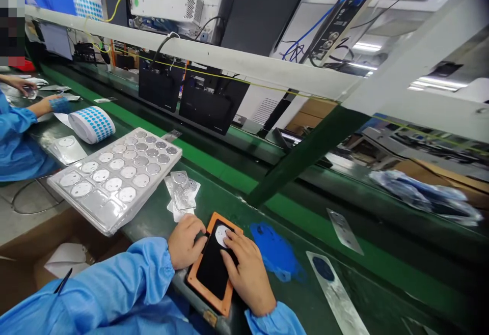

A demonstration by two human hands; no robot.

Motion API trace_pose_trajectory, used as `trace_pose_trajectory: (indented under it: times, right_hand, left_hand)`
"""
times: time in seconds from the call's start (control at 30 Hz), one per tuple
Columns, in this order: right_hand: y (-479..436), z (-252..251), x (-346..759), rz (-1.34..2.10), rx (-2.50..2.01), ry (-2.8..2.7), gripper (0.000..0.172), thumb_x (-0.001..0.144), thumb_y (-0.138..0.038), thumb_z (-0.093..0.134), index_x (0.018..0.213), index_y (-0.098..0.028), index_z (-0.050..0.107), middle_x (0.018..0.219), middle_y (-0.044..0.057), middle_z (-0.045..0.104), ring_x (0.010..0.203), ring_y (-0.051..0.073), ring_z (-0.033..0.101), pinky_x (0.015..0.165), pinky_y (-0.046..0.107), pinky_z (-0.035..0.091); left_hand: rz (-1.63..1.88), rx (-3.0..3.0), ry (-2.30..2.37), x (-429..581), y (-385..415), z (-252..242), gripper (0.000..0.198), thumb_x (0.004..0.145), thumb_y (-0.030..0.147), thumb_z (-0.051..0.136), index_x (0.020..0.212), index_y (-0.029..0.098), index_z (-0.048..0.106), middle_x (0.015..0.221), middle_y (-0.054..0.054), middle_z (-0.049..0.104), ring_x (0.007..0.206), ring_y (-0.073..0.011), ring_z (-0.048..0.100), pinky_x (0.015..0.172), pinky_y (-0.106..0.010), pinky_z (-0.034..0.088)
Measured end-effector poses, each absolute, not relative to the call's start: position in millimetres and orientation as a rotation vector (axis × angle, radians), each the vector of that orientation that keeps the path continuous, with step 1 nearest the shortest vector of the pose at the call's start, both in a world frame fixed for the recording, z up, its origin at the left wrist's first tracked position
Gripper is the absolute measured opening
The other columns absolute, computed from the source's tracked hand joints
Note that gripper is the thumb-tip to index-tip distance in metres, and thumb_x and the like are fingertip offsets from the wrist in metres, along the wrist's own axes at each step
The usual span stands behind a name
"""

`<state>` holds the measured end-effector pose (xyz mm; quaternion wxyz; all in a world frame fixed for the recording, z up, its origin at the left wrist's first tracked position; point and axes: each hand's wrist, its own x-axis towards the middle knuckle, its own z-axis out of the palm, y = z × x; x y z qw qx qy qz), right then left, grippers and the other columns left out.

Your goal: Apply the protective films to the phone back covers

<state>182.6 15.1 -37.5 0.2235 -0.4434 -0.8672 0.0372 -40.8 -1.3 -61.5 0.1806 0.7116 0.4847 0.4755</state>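
Observation:
An orange-framed fixture [211, 300] with a black inset surface lies in front of me, tilted in view. Near its upper end sits a round white disc [221, 235] with small dark marks. My right hand [248, 270] reaches in from the right, fingers stretched out and fingertips resting on the disc. Bent around the left edge of the frame are the fingers and thumb of my left hand [186, 242]; a small dark part shows by its fingertips. Just beyond that hand lies a loose pile of clear and white plastic sheets [183, 192].
A clear blister tray [103, 212] of round discs stands at left, by a roll of blue-dotted labels [91, 123]. Blue film [273, 248] and a metal strip [336, 291] lie right. A green post [305, 151] rises beyond. A co-worker's hand [46, 106] works far left.

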Motion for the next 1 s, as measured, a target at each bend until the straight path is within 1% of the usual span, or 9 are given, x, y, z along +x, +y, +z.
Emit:
trace_pose_trajectory:
  times: [0.13, 0.27, 0.43, 0.5, 0.63, 0.7, 0.83, 0.93, 1.0]
  right_hand:
    - [15.7, -30.9, 181.2, 0.154, -1.278, -2.436, 0.027, 0.092, -0.037, 0.054, 0.112, -0.026, 0.068, 0.136, 0.008, 0.061, 0.135, 0.029, 0.047, 0.108, 0.057, 0.036]
    - [11.2, -28.8, 176.8, 0.191, -1.337, -2.441, 0.03, 0.094, -0.038, 0.052, 0.12, -0.03, 0.064, 0.14, 0.005, 0.058, 0.139, 0.028, 0.04, 0.11, 0.061, 0.031]
    - [13.8, -27.1, 220.9, 0.27, -1.593, -2.28, 0.035, 0.093, -0.046, 0.049, 0.119, -0.03, 0.067, 0.134, 0.003, 0.063, 0.134, 0.024, 0.048, 0.111, 0.042, 0.037]
    - [16.1, -23.5, 270.1, 0.183, -1.86, -2.057, 0.045, 0.092, -0.05, 0.046, 0.121, -0.022, 0.066, 0.132, 0.01, 0.062, 0.13, 0.027, 0.052, 0.11, 0.041, 0.038]
    - [17.6, -17.2, 379.9, 0.108, -2.378, -1.584, 0.076, 0.077, -0.055, 0.058, 0.127, 0.003, 0.055, 0.122, 0.036, 0.059, 0.115, 0.045, 0.059, 0.094, 0.059, 0.045]
    - [20.6, -17.8, 415.4, 0.191, -2.505, -1.482, 0.08, 0.066, -0.054, 0.068, 0.12, 0.005, 0.059, 0.114, 0.037, 0.062, 0.106, 0.046, 0.063, 0.087, 0.056, 0.048]
    - [31.7, -22.0, 436.9, 0.42, -2.536, -1.44, 0.054, 0.049, -0.048, 0.08, 0.081, -0.005, 0.072, 0.085, 0.026, 0.071, 0.084, 0.042, 0.069, 0.075, 0.046, 0.051]
    - [35.3, -16.3, 437.6, 0.524, -2.476, -1.406, 0.034, 0.044, -0.041, 0.083, 0.05, -0.013, 0.064, 0.059, 0.019, 0.066, 0.064, 0.038, 0.067, 0.066, 0.045, 0.049]
    - [31.5, -6.3, 438.3, 0.514, -2.4, -1.379, 0.029, 0.043, -0.034, 0.082, 0.043, -0.016, 0.059, 0.05, 0.015, 0.061, 0.057, 0.036, 0.064, 0.064, 0.046, 0.048]
  left_hand:
    - [1.298, 2.081, 1.325, -37.2, 1.7, -55.3, 0.017, 0.081, 0.014, 0.057, 0.096, 0.022, 0.06, 0.1, -0.007, 0.065, 0.105, -0.0254, 0.054, 0.096, -0.045, 0.044]
    - [1.097, 2.26, 1.297, -26.9, 6.0, -44.6, 0.03, 0.082, 0.017, 0.061, 0.112, 0.023, 0.062, 0.116, -0.006, 0.065, 0.121, -0.0289, 0.046, 0.107, -0.05, 0.036]
    - [0.769, 2.445, 1.355, -19.9, 10.5, -34.8, 0.034, 0.084, 0.026, 0.063, 0.118, 0.027, 0.063, 0.129, -0.006, 0.063, 0.132, -0.0375, 0.034, 0.104, -0.065, 0.026]
    - [0.734, 2.476, 1.374, -20.6, 11.8, -35.4, 0.035, 0.084, 0.026, 0.063, 0.119, 0.027, 0.063, 0.13, -0.007, 0.062, 0.133, -0.0391, 0.032, 0.102, -0.067, 0.023]
    - [0.736, 2.502, 1.376, -20.7, 11.6, -37.7, 0.032, 0.084, 0.026, 0.061, 0.117, 0.025, 0.064, 0.13, -0.008, 0.062, 0.133, -0.0389, 0.031, 0.101, -0.066, 0.024]
    - [0.753, 2.499, 1.383, -19.3, 11.0, -37.9, 0.031, 0.085, 0.025, 0.06, 0.115, 0.024, 0.065, 0.13, -0.008, 0.062, 0.133, -0.0386, 0.031, 0.1, -0.064, 0.025]
    - [0.792, 2.492, 1.404, -17.1, 9.8, -40.4, 0.029, 0.084, 0.024, 0.062, 0.113, 0.023, 0.066, 0.129, -0.009, 0.061, 0.133, -0.0396, 0.031, 0.099, -0.063, 0.026]
    - [0.892, 2.416, 1.437, -19.2, 7.4, -42.5, 0.024, 0.081, 0.021, 0.063, 0.105, 0.023, 0.068, 0.126, -0.01, 0.062, 0.133, -0.0397, 0.032, 0.101, -0.062, 0.027]
    - [1.003, 2.286, 1.431, -22.3, 4.3, -40.4, 0.021, 0.081, 0.018, 0.062, 0.101, 0.023, 0.068, 0.121, -0.009, 0.063, 0.13, -0.037, 0.038, 0.102, -0.059, 0.029]
